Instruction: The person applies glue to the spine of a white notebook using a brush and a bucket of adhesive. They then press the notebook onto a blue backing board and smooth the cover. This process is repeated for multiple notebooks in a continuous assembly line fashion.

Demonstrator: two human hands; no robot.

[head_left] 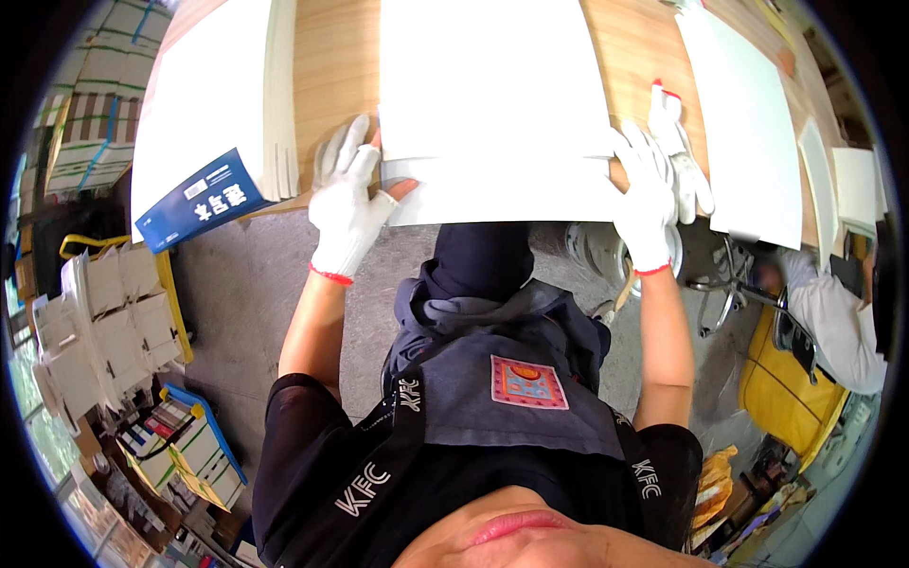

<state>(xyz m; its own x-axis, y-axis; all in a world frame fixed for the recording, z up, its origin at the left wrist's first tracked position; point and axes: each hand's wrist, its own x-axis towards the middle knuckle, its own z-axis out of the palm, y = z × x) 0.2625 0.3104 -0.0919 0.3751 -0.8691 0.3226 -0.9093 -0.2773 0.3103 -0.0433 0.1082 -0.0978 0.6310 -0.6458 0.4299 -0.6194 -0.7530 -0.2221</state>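
- Centre: the white paper sheets (497, 85) lie on the wooden counter (327, 57), their near edges stepped, the lowest strip reaching the counter's front edge.
- Left hand (352, 194): gloved and open, fingers extended along the left side of the sheets, bare thumb tip at their near corner.
- Right hand (649, 194): gloved and open, fingers extended at the right side; its thumb cannot be made out.
- Probable fault: uneven pressure from the two sides could skew or buckle the sheets, since the layers are not flush.
- Probable fault: a pull toward the body could tip the lowest strip over the front edge, with only the lap below.
- Obstruction: a spare glove (677, 151) lies just beside the right hand and could snag or be pushed along if that hand moves outward.
- Flanking: a left paper stack (218, 85), a blue printed cover (204, 201) projecting at its near end, and a right paper stack (748, 123) limit sideways room.
- Periphery: a co-worker's pale sleeve (833, 322) appears at far right.
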